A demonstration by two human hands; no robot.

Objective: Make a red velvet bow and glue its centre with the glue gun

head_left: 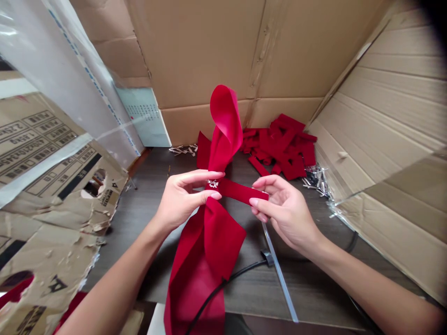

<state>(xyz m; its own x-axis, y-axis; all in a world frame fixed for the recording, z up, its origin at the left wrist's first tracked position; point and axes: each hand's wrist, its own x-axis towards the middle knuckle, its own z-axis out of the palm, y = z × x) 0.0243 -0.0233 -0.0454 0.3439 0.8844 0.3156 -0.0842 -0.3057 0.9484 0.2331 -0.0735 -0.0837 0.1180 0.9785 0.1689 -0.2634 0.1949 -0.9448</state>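
Note:
A red ribbon bow (223,135) stands over the table, one loop up and its wide tails hanging past the front edge. My left hand (188,193) pinches its gathered middle between thumb and fingers, where a small silvery ornament (213,184) shows. From that middle a short red strip (240,191) runs to the right. My right hand (279,207) grips the free end of this strip between thumb and fingers. Under the right hand a translucent glue stick (279,274) slants toward the table's front edge; its upper end is hidden by the hand.
Several short red strips (286,144) lie piled at the back right, beside silvery metal pieces (316,179). More metal pieces (184,150) sit at the back left. A black cable (240,271) crosses the ribbon's tails. Cardboard walls (209,56) enclose the dark table (139,186).

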